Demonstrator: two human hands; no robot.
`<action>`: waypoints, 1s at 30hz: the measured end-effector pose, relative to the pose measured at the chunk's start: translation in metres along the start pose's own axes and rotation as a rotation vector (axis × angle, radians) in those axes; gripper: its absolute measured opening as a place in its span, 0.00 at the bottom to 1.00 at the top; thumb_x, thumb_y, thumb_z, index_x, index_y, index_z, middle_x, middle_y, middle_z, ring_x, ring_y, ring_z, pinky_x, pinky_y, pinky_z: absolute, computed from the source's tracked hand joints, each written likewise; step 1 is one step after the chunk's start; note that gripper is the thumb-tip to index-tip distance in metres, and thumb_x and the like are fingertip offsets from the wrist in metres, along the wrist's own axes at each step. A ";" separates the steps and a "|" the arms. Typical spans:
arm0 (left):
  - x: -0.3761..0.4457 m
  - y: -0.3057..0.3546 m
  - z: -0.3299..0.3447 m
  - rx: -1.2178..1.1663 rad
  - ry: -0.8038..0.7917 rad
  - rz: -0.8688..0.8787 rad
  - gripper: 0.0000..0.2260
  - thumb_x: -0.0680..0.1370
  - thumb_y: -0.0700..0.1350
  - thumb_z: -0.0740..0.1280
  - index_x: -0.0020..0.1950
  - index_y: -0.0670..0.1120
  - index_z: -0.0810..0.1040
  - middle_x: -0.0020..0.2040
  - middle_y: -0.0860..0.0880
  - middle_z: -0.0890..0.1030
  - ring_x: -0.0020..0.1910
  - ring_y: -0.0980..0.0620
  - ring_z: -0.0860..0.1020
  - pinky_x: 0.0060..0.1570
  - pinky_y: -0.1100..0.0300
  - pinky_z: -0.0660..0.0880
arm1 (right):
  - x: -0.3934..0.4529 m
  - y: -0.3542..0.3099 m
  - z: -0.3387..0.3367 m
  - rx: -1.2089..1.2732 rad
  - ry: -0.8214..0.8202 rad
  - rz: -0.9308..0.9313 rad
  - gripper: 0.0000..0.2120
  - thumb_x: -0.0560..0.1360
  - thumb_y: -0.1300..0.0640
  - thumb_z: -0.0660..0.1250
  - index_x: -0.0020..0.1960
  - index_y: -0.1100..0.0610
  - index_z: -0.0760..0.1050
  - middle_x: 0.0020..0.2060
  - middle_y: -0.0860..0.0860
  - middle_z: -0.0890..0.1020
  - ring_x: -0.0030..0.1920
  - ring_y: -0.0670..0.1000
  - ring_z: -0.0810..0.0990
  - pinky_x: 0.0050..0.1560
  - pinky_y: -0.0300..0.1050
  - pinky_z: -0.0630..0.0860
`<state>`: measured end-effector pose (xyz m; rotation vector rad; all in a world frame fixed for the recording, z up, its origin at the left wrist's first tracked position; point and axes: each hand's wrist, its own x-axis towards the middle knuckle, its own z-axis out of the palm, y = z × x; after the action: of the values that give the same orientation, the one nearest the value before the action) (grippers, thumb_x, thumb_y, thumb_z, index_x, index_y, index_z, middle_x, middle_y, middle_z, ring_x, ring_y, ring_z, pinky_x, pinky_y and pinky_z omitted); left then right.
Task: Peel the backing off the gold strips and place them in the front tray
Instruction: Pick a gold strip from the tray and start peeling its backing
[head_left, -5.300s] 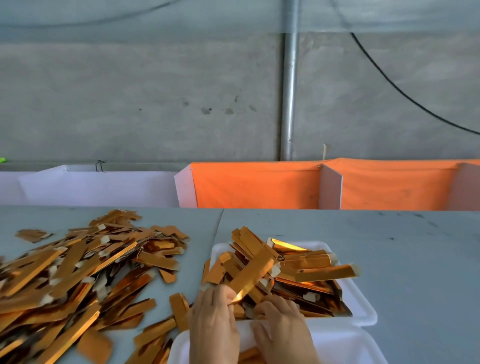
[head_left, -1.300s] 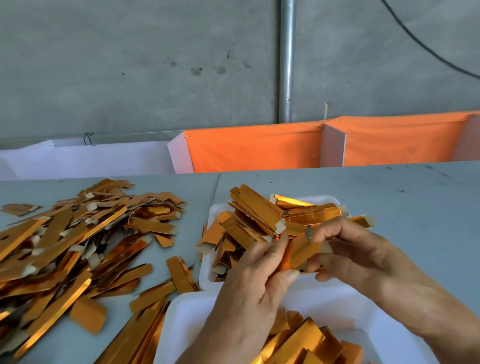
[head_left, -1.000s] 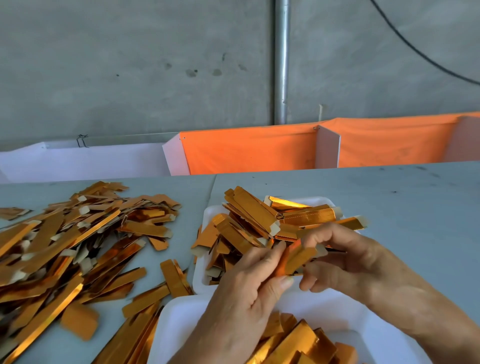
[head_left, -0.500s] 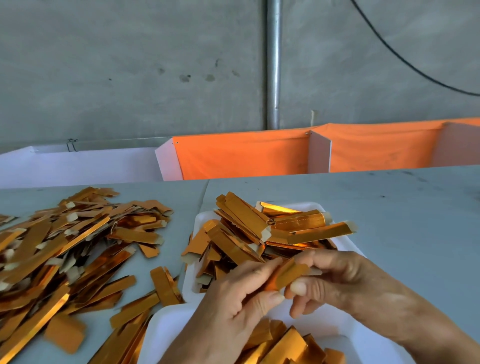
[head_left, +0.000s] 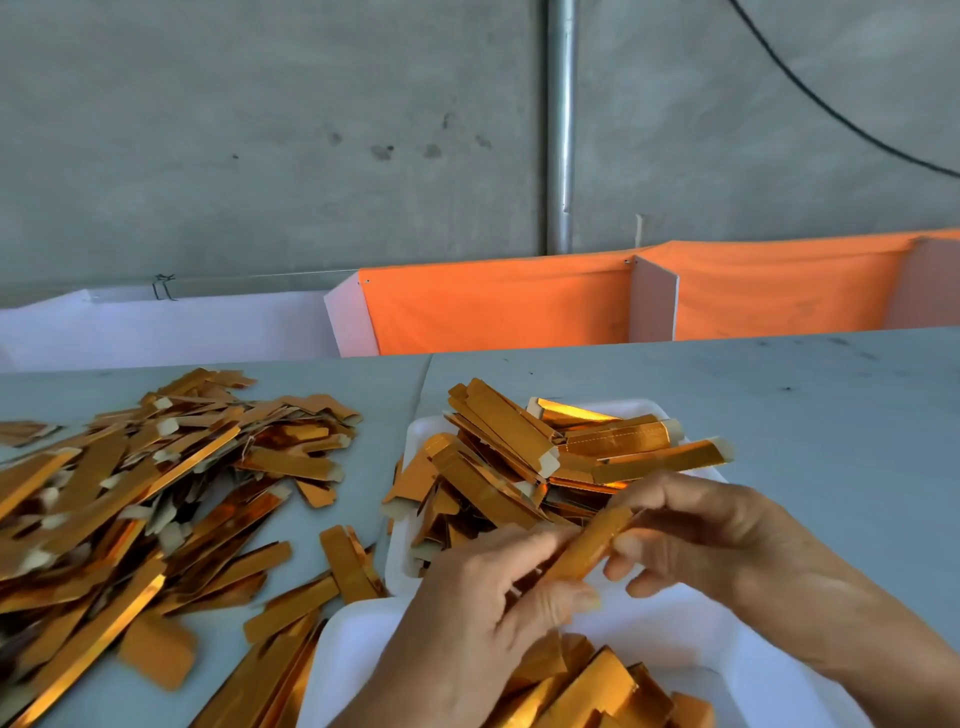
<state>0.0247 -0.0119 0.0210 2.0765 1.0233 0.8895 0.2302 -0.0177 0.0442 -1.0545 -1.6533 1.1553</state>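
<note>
Mid-peel: thin gold foil strip (head_left: 589, 545) pinched at both ends, held in air above near white foam tray (head_left: 670, 631).

Left hand (head_left: 483, 618) clamps lower-left end between thumb and fingers; right hand (head_left: 691, 535) pinches upper-right end. Long axis diagonal, low at left grip, rising toward right grip. Probably very light, thin, springy, creases easily; slick foil face, so best taken at the tips, where backing likely lifts. Far white foam tray (head_left: 415, 431), beyond grips, heaped with more strips.
</note>
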 end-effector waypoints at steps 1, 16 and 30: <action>0.000 0.000 0.001 0.054 0.009 0.018 0.15 0.72 0.69 0.59 0.57 0.74 0.71 0.52 0.61 0.76 0.49 0.61 0.79 0.45 0.62 0.77 | -0.001 -0.001 -0.001 0.042 0.002 0.006 0.11 0.66 0.58 0.70 0.45 0.63 0.81 0.37 0.57 0.84 0.40 0.51 0.84 0.41 0.42 0.80; -0.005 0.005 -0.004 -0.265 -0.111 -0.052 0.13 0.73 0.59 0.66 0.56 0.58 0.79 0.39 0.58 0.81 0.30 0.59 0.79 0.32 0.65 0.75 | -0.001 -0.001 -0.002 0.060 0.003 -0.060 0.06 0.72 0.56 0.72 0.40 0.58 0.83 0.37 0.56 0.82 0.39 0.50 0.80 0.38 0.39 0.77; -0.008 0.005 -0.006 -0.796 -0.338 -0.137 0.20 0.79 0.57 0.60 0.50 0.40 0.77 0.31 0.50 0.77 0.26 0.57 0.72 0.29 0.68 0.69 | -0.002 -0.002 -0.006 0.530 -0.194 -0.028 0.18 0.69 0.45 0.74 0.42 0.61 0.80 0.32 0.57 0.79 0.32 0.50 0.78 0.33 0.40 0.78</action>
<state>0.0180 -0.0199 0.0263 1.3926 0.4972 0.6868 0.2360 -0.0190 0.0470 -0.5937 -1.3778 1.6013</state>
